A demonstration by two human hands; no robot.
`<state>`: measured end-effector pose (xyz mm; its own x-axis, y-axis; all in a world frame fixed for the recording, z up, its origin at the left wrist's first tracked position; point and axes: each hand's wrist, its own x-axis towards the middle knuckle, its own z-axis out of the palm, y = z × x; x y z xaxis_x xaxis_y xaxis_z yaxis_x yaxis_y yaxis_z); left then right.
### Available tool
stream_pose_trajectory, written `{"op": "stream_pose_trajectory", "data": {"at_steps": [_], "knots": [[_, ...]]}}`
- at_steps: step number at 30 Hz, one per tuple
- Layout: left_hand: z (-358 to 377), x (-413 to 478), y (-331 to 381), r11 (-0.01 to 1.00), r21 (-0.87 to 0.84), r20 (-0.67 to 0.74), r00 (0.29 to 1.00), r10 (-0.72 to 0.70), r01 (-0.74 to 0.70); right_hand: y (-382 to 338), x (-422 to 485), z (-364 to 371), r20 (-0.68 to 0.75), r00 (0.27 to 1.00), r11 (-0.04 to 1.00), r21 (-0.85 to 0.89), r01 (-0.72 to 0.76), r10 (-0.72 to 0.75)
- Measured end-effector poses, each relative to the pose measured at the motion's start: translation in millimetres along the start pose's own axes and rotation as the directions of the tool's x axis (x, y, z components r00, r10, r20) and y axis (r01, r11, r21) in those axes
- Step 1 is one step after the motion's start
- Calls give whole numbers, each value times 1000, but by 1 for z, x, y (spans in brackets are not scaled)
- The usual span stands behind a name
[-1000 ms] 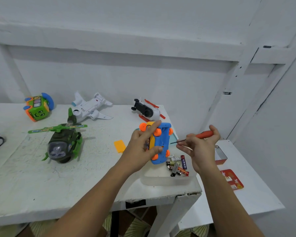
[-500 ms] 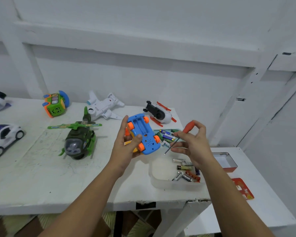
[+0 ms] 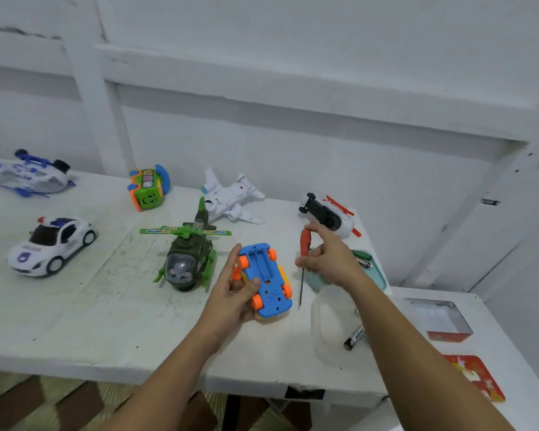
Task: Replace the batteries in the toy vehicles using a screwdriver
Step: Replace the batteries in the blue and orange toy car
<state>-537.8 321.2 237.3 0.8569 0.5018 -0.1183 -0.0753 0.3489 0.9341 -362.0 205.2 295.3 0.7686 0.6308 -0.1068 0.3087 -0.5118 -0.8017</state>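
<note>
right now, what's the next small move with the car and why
Probably set the screwdriver down and reach for a battery. The left hand holds the car belly up, and its bay looks open and empty, so nothing seems left to unscrew. The right hand grips the screwdriver beside the car, tip down, apart from it.

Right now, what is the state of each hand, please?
Left hand: grips the blue plastic toy car with orange wheels, underside up.
Right hand: pinches the orange-handled screwdriver, tip pointing down.
</note>
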Motion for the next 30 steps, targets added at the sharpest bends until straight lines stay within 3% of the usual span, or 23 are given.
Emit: {"op": "stream_pose_trajectory", "data": {"at_steps": [7, 14, 25, 30], "knots": [[-11, 12, -1, 999, -1, 14, 999, -35, 35, 3, 29, 11, 128, 991, 930, -366, 15, 34], [-12, 16, -3, 995, 95, -20, 1000, 16, -14, 8, 44, 24, 199, 973, 841, -540, 8, 118], [-11, 14, -7, 987, 142, -21, 997, 73, -70, 21, 46, 17, 203, 974, 881, -474, 10, 98], [-13, 15, -10, 988, 136, -15, 997, 77, -74, 32, 45, -7, 63, 998, 897, -441, 5, 25]]}}
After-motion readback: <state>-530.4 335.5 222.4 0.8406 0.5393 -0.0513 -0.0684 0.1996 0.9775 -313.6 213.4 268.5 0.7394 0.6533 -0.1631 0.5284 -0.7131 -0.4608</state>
